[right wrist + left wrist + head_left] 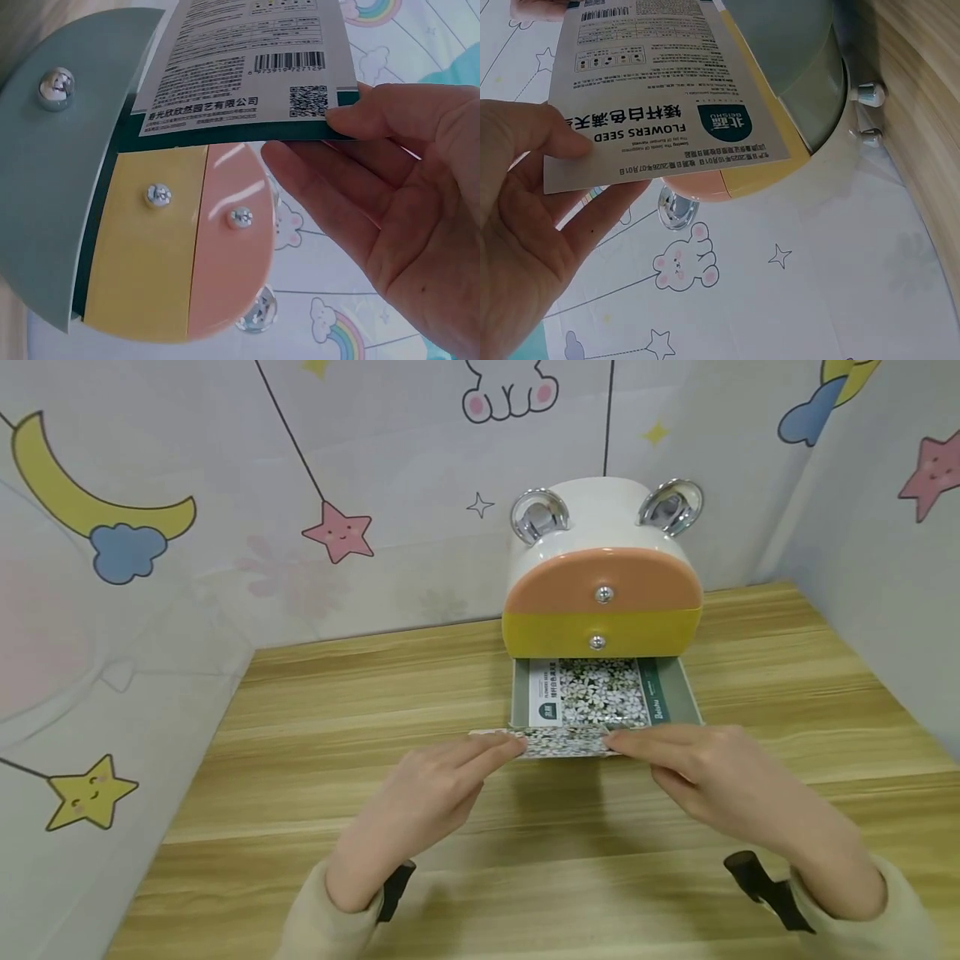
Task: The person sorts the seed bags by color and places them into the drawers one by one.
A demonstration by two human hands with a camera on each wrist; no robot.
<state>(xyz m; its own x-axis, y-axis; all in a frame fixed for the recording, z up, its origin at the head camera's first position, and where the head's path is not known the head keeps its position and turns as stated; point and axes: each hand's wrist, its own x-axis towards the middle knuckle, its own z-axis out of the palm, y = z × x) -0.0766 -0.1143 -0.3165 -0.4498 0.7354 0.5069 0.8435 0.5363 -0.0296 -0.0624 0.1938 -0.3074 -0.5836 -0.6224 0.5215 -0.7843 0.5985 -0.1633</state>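
My left hand (438, 781) and right hand (708, 768) pinch opposite ends of a flower seed packet (566, 742), held in front of the open bottom drawer. Its printed back (652, 90) faces the left wrist camera, and a barcode and QR code show in the right wrist view. A packet with white flowers (603, 689) lies face up inside the grey-green drawer (682, 689). The drawer belongs to a small rounded cabinet (600, 518) with silver ears. Above it, the yellow drawer (555, 635) and the orange drawer (555, 581) are closed.
Under the hands lies a wood-grain tabletop (322, 710). Behind the cabinet rises a pale wall covering (420, 468) printed with stars, moons and clouds. A side wall (885, 552) stands at the right. Round silver knobs (158, 196) stick out from the drawer fronts.
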